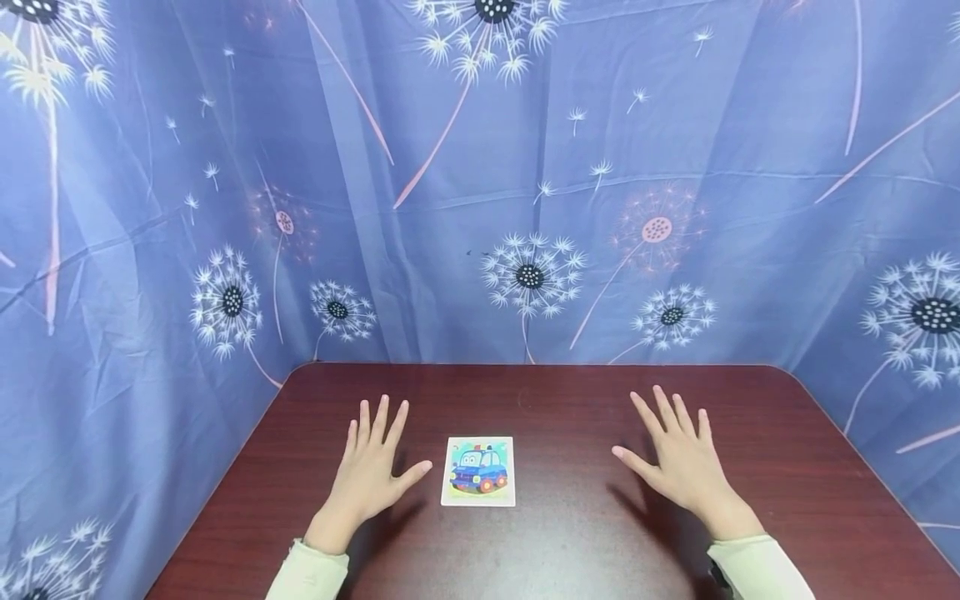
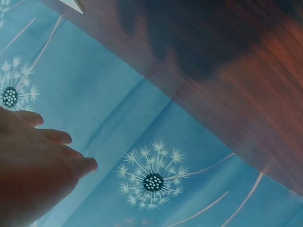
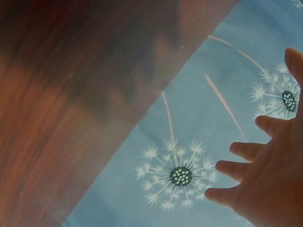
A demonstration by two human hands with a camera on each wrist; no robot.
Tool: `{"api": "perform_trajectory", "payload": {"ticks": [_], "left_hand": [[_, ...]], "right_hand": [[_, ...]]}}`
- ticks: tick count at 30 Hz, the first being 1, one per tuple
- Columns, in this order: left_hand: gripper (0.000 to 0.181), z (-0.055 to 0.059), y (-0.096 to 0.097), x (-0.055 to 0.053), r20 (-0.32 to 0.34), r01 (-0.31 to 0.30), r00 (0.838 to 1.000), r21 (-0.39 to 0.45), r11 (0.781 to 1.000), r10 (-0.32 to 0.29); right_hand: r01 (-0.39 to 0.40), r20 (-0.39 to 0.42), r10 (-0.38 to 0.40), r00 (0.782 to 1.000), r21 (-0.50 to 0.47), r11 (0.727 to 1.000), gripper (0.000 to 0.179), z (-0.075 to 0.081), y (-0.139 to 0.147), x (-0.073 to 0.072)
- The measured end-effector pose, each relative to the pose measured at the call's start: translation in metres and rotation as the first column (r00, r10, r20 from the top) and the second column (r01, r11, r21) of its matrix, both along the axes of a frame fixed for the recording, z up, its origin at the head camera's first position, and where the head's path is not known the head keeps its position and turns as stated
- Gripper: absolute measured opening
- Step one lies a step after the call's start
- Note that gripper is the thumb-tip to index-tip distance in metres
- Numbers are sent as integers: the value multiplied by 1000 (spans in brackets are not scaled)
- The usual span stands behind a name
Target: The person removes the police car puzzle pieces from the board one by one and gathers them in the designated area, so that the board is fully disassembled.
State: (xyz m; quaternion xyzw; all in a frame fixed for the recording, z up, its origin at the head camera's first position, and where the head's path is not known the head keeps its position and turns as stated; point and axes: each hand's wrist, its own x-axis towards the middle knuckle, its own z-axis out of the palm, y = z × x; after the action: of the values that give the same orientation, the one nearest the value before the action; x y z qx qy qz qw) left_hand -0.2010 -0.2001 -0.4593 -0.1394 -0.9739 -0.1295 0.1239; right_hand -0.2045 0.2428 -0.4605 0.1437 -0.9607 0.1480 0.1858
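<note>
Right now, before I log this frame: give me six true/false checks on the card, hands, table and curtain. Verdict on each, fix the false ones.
1. The card shows a blue car. True.
2. The left hand grips the card. False: it is apart from the card, fingers straight.
3. The card is nearer the left hand than the right hand. True.
4. The right hand is closed in a fist. False: its fingers are spread and it holds nothing.
5. The card stands on its edge on the table. False: it lies flat, picture up.
6. The curtain behind the table has a dandelion pattern. True.
</note>
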Motion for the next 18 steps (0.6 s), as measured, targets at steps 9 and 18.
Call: {"api": "perform_trajectory", "payload": {"ticks": [9, 18], "left_hand": [[92, 0, 16, 7, -17, 90, 996, 62, 994, -89], [86, 1, 30, 12, -26, 185, 983, 133, 974, -183]], "right_hand": [[-59, -44, 57, 997, -49, 997, 76, -2, -23, -10], [-137, -60, 131, 990, -109, 985, 69, 2, -49, -17]]}}
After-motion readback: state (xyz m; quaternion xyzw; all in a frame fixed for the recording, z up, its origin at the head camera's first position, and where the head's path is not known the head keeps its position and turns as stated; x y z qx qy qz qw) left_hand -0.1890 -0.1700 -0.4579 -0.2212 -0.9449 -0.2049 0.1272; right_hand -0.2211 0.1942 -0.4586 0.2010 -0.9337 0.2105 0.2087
